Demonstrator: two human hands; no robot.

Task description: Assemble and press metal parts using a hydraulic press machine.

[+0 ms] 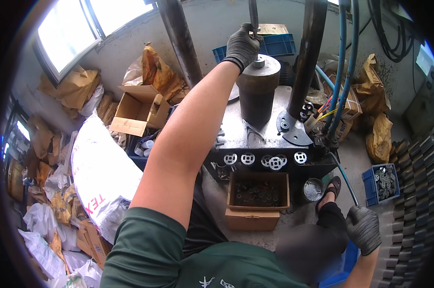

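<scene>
My left hand point(242, 47), in a dark grey glove, is stretched far forward. Its fingers close around the lower end of an upright metal rod point(254, 13). Just below stands a thick steel cylinder point(256, 93) with a small round metal piece point(258, 62) on its top. At lower right, my gloved right hand point(363, 229) is wrapped round the end of a long thin lever point(344, 177), which runs up to the machine's corner. Slotted metal discs point(276, 163) line the front edge of the steel machine table point(226, 126).
Two dark posts point(307, 57) flank the cylinder. An open carton point(257, 218) with small metal parts stands before the machine, a metal tin point(314, 190) beside it. A blue crate point(368, 185) of parts is at right. Left are a white sack point(101, 173) and an open cardboard box point(139, 108).
</scene>
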